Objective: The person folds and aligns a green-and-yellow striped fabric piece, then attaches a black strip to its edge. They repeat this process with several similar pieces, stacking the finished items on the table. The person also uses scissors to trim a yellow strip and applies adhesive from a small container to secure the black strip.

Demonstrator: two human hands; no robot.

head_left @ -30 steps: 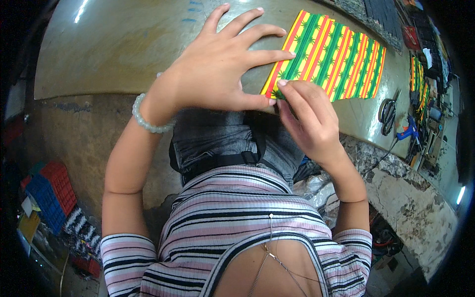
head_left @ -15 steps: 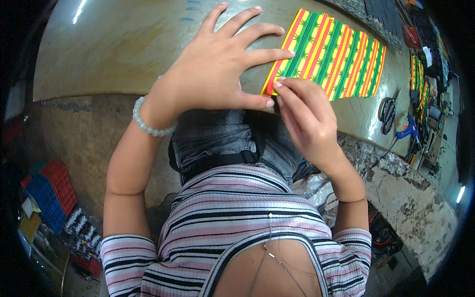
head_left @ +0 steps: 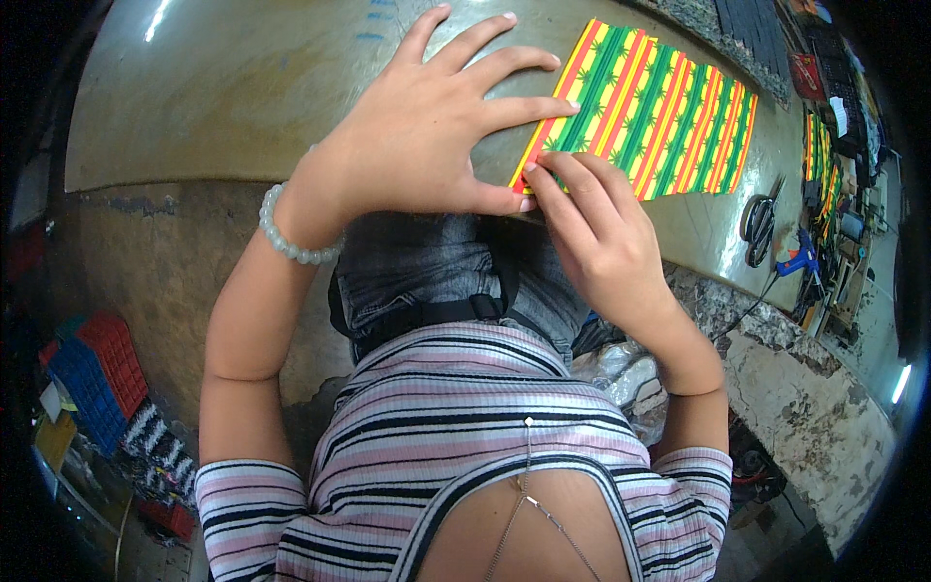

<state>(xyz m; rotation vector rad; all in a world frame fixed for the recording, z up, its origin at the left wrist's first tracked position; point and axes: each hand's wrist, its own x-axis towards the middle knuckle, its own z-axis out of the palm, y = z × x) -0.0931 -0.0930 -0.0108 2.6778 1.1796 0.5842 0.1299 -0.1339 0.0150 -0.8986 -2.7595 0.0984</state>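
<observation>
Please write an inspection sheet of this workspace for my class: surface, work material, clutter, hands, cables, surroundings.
Surface: glossy tabletop, stained in places.
Work material: striped leaf-print fabric lying near the table's near edge.
Clutter: scissors and blue glue gun, right of the fabric.
Hands: left hand spread, index finger at the fabric's left edge; right hand pinching its near-left corner.
Cables: dark cord from the glue gun.
Surroundings: red crate and blue crate, lower left.

No lettering, number or sign can be read. The short blue marks [head_left: 380,16] on the worktop [head_left: 213,116] form no legible word, and the white paper [head_left: 839,113] at the right is too small to make out.
</observation>
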